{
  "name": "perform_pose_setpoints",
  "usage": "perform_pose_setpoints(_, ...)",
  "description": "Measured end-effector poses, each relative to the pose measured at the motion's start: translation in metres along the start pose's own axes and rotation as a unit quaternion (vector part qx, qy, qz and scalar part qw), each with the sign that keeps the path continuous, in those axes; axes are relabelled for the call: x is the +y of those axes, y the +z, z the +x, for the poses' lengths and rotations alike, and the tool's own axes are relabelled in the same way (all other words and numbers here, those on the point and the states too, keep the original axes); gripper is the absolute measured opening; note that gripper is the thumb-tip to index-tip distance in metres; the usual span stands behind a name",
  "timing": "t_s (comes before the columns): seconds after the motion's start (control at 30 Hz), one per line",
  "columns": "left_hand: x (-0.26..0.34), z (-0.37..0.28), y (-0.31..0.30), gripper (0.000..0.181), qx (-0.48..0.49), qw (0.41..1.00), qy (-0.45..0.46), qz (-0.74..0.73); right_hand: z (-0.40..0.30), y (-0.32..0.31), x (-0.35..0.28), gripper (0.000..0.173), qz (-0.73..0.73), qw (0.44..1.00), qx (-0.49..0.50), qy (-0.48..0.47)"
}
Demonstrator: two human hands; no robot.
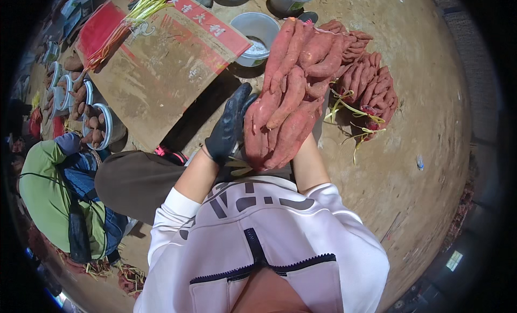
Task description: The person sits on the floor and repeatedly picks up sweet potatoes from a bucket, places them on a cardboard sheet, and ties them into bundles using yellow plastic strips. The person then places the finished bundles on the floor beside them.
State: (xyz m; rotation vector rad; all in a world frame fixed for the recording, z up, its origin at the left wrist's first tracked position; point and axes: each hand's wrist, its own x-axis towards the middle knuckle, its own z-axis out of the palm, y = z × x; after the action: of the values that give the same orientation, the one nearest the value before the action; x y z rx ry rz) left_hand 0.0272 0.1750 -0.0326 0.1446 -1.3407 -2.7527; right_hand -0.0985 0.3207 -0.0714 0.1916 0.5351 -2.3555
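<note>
A red mesh bag packed with long sweet potatoes [288, 95] is upright in front of my lap, its lower end close to my waist. My left hand [230, 127], in a black glove, lies along the bag's left side with its fingers stretched upward, bracing it. On the other side my bare right forearm [310, 161] runs up behind the bag, which hides my right hand. Pale yellow tie ends [238, 165] stick out at the bag's bottom. Past the bag's top edge shows a dark rounded thing [309, 17] that I cannot identify.
Filled mesh bags [369, 83] with yellow ties lie at right. A worn cardboard box [161, 70] stands front left, bearing red netting [101, 30] and yellow ties [149, 6]. Beyond is a clear bucket [255, 22]. A person in green [44, 192] sits left beside sweet potato buckets [97, 127].
</note>
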Motion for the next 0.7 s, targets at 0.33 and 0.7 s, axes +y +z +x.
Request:
perform_pose_setpoints(0.33,0.020,0.020,0.048,0.089,-0.061,0.953,0.074,0.289,-0.012,-0.009,-0.010,0.065,0.015,1.000,0.005,-0.010)
perform_pose_setpoints(0.7,0.063,0.057,0.009,0.060,0.115,0.988,-0.008,0.102,0.011,-0.032,-0.197,0.063,-0.033,0.985,0.029,-0.167)
